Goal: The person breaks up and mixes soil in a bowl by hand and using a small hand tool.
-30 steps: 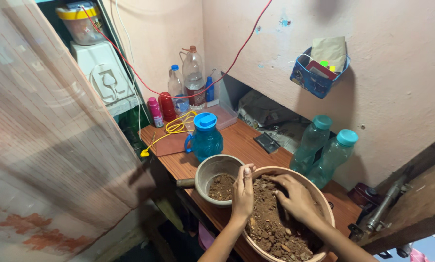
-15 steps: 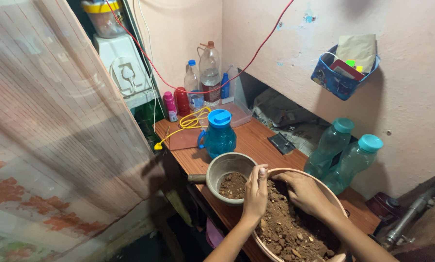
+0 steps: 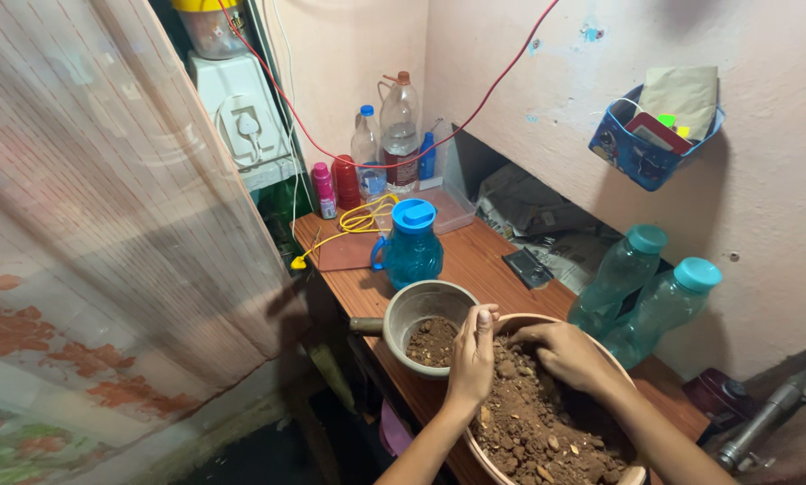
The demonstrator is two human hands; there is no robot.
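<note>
Two bare hands work in one wide, round tan bowl [image 3: 510, 321] heaped with lumpy brown soil [image 3: 537, 422], which sits at the near end of a narrow brown wooden table [image 3: 470, 260]. The left hand [image 3: 473, 359] lies at the bowl's left rim, fingers pressed together and pointing up, flat against the soil at the rim rather than closed around anything. The right hand [image 3: 569, 355] rests palm-down on the soil with its fingers curled into the lumps; whether it pinches any cannot be told.

Touching the bowl's left rim stands one smaller grey-green pot with a stub handle [image 3: 421, 310], holding a shallow layer of the same brown soil. Behind it stands one translucent blue plastic jug with a blue lid [image 3: 414, 247]. Two tall teal plastic bottles with teal caps [image 3: 623, 278] stand side by side against the wall to the right of the bowl.

At the far end, two clear plastic bottles [image 3: 399, 126] hold some clear liquid, beside one pink bottle [image 3: 323, 189] and one red bottle [image 3: 345, 182]. One blue fabric pouch [image 3: 641, 153] hangs on the wall, with papers and cards in it.
</note>
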